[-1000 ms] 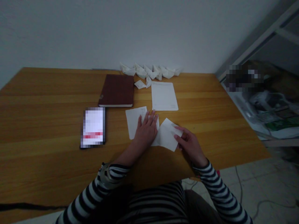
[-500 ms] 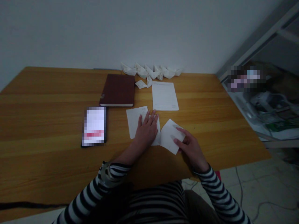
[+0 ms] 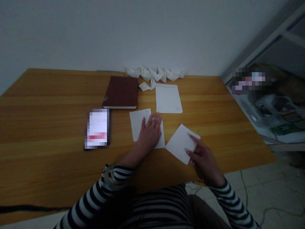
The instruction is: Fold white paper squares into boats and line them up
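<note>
In the head view, I am watching the left hand (image 3: pixel 150 135) pressing open and flat on a sheet of white paper (image 3: pixel 137 124), apparently pinning it to the table (image 3: pixel 47 127), while the right hand (image 3: pixel 202 156) is touching the right corner of a square paper sheet (image 3: pixel 179 143) lying diamond-wise beside it, though I cannot tell whether it is gripping.

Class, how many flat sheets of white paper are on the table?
3: first sheet under the left hand, second sheet at the right hand, third sheet farther back. More may be hidden.
</note>
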Tool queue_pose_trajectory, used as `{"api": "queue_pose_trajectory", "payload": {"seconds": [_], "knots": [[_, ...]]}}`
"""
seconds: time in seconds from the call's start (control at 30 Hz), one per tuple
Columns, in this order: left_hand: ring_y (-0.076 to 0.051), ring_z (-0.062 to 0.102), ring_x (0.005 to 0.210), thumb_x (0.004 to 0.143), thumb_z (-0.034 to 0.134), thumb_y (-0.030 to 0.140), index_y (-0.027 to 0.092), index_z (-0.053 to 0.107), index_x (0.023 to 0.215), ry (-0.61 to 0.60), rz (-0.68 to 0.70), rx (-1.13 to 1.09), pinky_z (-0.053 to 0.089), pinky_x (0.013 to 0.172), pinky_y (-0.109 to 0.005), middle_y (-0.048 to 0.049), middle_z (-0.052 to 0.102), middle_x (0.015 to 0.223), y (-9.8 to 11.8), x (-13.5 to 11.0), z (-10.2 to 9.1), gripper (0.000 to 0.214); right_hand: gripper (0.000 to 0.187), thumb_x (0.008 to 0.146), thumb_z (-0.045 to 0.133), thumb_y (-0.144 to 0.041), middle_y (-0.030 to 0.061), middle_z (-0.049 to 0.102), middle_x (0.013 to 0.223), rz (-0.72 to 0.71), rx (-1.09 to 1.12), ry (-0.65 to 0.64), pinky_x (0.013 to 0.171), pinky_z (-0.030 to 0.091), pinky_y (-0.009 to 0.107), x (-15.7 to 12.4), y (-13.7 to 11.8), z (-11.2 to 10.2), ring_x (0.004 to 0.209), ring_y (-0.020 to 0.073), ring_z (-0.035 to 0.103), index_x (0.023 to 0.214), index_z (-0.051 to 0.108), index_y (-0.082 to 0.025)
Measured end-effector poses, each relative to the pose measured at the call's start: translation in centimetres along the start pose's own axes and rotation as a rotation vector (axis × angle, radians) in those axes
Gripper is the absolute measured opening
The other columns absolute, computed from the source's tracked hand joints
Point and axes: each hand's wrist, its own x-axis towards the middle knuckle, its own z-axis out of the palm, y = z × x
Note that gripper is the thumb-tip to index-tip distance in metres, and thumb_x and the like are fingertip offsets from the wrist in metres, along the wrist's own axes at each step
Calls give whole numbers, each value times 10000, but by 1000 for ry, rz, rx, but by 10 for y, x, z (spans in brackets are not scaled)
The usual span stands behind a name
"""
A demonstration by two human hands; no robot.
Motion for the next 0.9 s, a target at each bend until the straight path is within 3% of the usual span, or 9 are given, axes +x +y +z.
{"api": "queue_pose_trajectory", "payload": {"seconds": [0.13, 0.23, 0.4, 0.5, 0.6, 0.67, 0.73, 0.8, 0.9], "knots": [[-289, 177, 1525, 976, 317, 217, 135, 344, 1528, 9, -1, -1, 144, 1217, -585, -88, 209, 1649, 0, -1, 0, 558, 913, 741, 796, -424, -49, 621, 549, -14, -5, 6, 435, 455, 248, -3, 6, -6, 452, 150, 565, 1503, 352, -188], [-292, 179, 1524, 976, 327, 217, 140, 363, 1518, 18, 2, -16, 137, 1219, -582, -96, 227, 1645, 1, -1, 1, 549, 905, 734, 802, -433, -35, 621, 563, -21, -49, 75, 436, 458, 273, -3, 7, -24, 454, 164, 558, 1496, 374, -198], [-315, 145, 1528, 987, 326, 211, 89, 364, 1499, 62, -22, -154, 103, 1209, -609, -184, 222, 1636, -1, 3, -4, 528, 839, 802, 745, -435, -41, 591, 586, -162, -103, 178, 453, 443, 268, 3, -24, -44, 485, 156, 530, 1507, 343, -221], [-312, 99, 1536, 992, 364, 259, 69, 316, 1507, 245, -102, -434, 156, 1212, -569, -225, 169, 1642, -13, 3, -24, 551, 808, 840, 711, -408, -58, 572, 621, -271, -60, 89, 465, 414, 237, 12, -52, -28, 510, 133, 508, 1527, 303, -291], [-256, 353, 1456, 964, 446, 305, 209, 394, 1465, 473, -270, -884, 324, 1169, -494, -143, 377, 1570, -31, -5, -48, 513, 848, 859, 682, -405, -61, 590, 666, -307, -3, -104, 515, 436, 247, 30, -63, 6, 533, 134, 513, 1558, 209, -330], [-260, 473, 1365, 931, 505, 317, 237, 457, 1408, 459, -429, -1193, 402, 1114, -489, -127, 487, 1476, -40, -13, -58, 486, 871, 852, 678, -415, -39, 626, 721, -301, -12, -251, 565, 474, 275, 45, -57, 31, 598, 159, 562, 1568, 194, -301], [-270, 502, 1332, 896, 548, 313, 220, 503, 1355, 393, -563, -1421, 447, 1070, -479, -138, 517, 1425, -46, -20, -61, 470, 849, 845, 680, -392, -13, 651, 731, -346, -118, -303, 596, 500, 303, 60, -44, 52, 633, 183, 591, 1563, 249, -257], [-278, 504, 1322, 865, 579, 301, 193, 525, 1321, 336, -666, -1551, 468, 1042, -465, -153, 518, 1403, -47, -24, -59, 472, 806, 840, 677, -331, -8, 655, 700, -405, -241, -306, 604, 504, 308, 73, -32, 66, 623, 184, 596, 1547, 308, -218], [-270, 524, 1286, 841, 595, 287, 182, 524, 1312, 288, -747, -1618, 477, 1025, -451, -157, 532, 1364, -45, -27, -53, 488, 785, 836, 658, -272, -38, 634, 619, -399, -335, -297, 495, 456, 258, 85, -22, 74, 505, 148, 558, 1540, 319, -193]]}}
